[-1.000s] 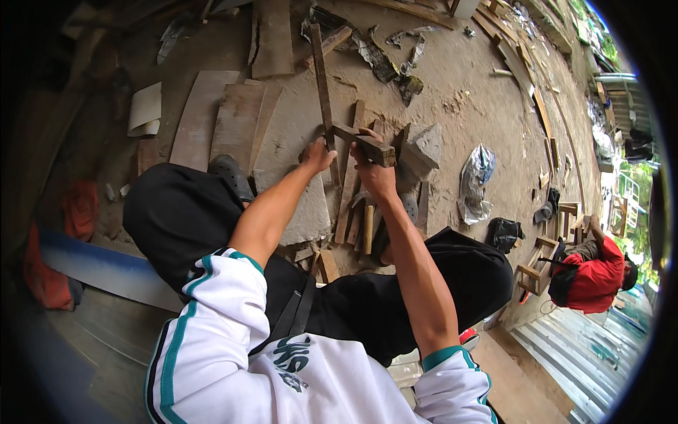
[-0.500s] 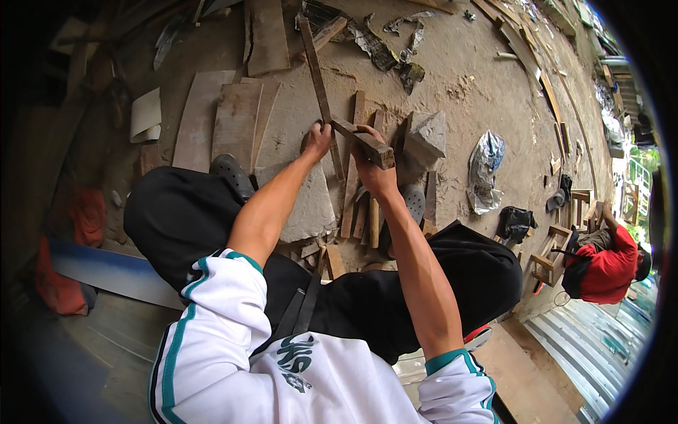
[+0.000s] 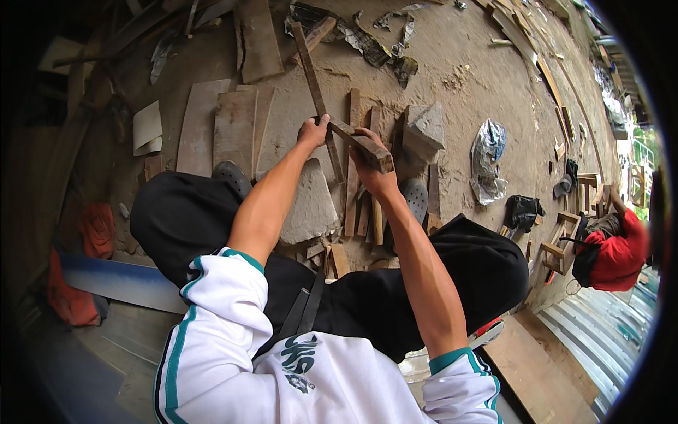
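The wooden stick (image 3: 308,67), long and thin, was held just beyond the stone slab (image 3: 308,208), slanted from well past it down to its right edge. It was gripped by the left hand (image 3: 311,132), whose fingers were closed near the spot where a shorter, thicker wooden bar (image 3: 374,156) was met. That bar was clasped by the right hand (image 3: 369,178), with fingers bent over its far side; its free end was pointed to the right of the slab and toward the body. Whether the two pieces were fastened together could not be told.

The slab's left side was crossed by the left forearm (image 3: 265,201), while the right forearm (image 3: 424,279) was stretched past its right. To the left of the slab, one grey shoe (image 3: 230,177) was partly hidden; its mate (image 3: 415,200) was seen to the right. Narrow wood strips (image 3: 352,169) were lined up just beside the slab's right edge, with a grey stone block (image 3: 426,131) seen beyond them. Wide boards (image 3: 235,127) were spread beyond the slab to the left. Farther to its right, a silvery plastic bag (image 3: 489,166) and a black bag (image 3: 522,213) were seen on the ground. Well apart on that side, a wooden frame (image 3: 561,244) was attended by a person in red (image 3: 618,258).
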The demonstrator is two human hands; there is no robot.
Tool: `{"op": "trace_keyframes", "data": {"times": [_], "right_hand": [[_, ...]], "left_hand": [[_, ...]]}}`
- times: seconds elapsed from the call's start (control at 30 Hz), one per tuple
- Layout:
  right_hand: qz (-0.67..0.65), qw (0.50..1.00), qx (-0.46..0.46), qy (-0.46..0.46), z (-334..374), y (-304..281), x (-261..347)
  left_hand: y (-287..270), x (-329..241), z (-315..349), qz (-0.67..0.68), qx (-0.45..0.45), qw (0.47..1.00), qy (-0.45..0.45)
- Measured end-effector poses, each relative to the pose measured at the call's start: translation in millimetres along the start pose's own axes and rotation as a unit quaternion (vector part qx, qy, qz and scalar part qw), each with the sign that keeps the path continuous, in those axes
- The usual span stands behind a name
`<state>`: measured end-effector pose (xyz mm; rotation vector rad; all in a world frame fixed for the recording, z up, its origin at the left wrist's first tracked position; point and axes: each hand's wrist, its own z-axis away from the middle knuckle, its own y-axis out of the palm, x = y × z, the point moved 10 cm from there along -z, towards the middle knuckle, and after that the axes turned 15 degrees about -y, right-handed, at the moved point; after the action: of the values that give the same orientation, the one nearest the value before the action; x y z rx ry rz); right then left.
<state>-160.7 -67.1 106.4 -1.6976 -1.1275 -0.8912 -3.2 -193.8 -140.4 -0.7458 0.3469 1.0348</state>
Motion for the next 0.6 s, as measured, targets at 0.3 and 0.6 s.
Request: {"op": "trace_keyframes", "data": {"times": [0.3,0.6], "right_hand": [[0.006,1.000,0.019,-0.001,10,-1,6],[-0.010,0.999,0.025,0.035,14,-2,1]], "left_hand": [[-8,-17,46,-0.004,0.043,0.998,-0.042],[-13,-33,74,-0.057,0.064,0.995,-0.050]]}}
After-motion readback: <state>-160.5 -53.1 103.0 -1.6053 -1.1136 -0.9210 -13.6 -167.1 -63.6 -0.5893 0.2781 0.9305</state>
